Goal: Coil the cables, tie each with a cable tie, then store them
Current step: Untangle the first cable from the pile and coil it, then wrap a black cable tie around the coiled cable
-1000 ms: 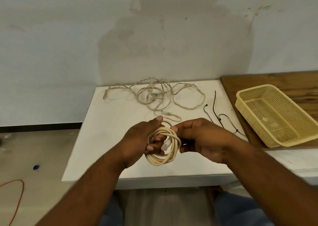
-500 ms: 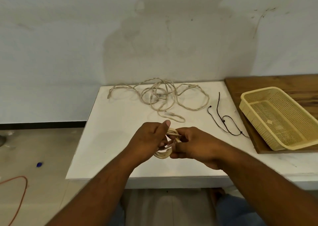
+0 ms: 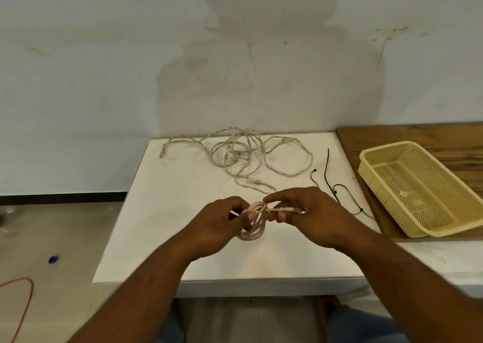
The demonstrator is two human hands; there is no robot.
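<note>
**Figure: first coil formed, not yet tied**

The left hand clamped its grip on the cream network-cable coil just above the white worktop. The right hand pinched the coil's connector end. Beyond them, the loose cables lay uncoiled and the black cable ties unused. The yellow mesh basket held no cable. Tying, storing and the other cables remained.

Reads as a plain back room or makeshift workshop to me: scuffed, stained white wall, dull floor with an orange cord lying loose, a white tabletop butted against a wooden tabletop, yellow plastic basket on it.
</note>
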